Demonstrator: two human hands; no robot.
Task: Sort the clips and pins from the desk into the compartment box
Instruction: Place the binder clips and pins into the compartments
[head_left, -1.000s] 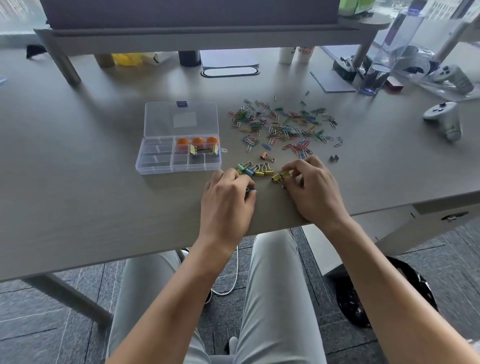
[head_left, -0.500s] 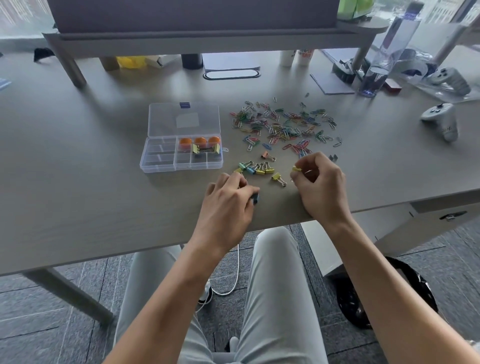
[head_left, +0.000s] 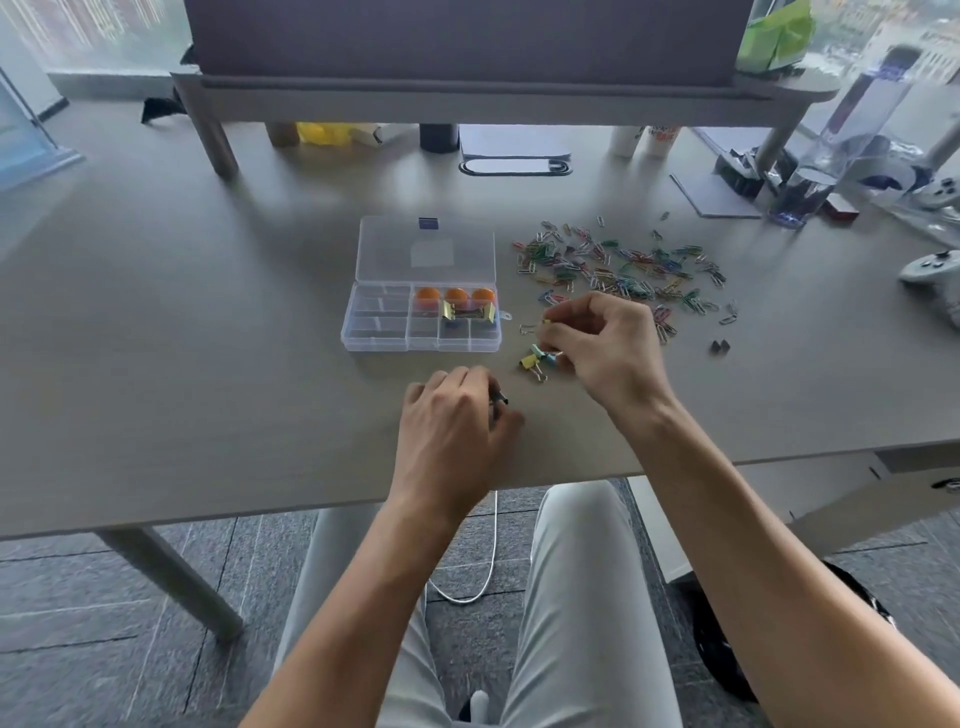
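The right hand (head_left: 605, 345) pinches a small yellow binder clip (head_left: 546, 322) just right of the clear plastic compartment box (head_left: 421, 312), the left hand (head_left: 457, 415) curls round a dark clip (head_left: 500, 398); either springy clip may slip into the wrong cell.

Clear, glossy plastic in the compartment box (head_left: 422, 317), lid thin and see-through. Smooth matt grey laminate on the desk (head_left: 208, 338), faintly sheened near the window. Thin coated wire, in many colours, for the paper clips (head_left: 618, 270). Painted metal bodies and bright wire handles on the binder clips (head_left: 535, 364). Shiny orange plastic on the round pins (head_left: 456, 296). Transparent plastic for the water bottle (head_left: 841, 150). Pale matt cloth on the trousers (head_left: 576, 597).
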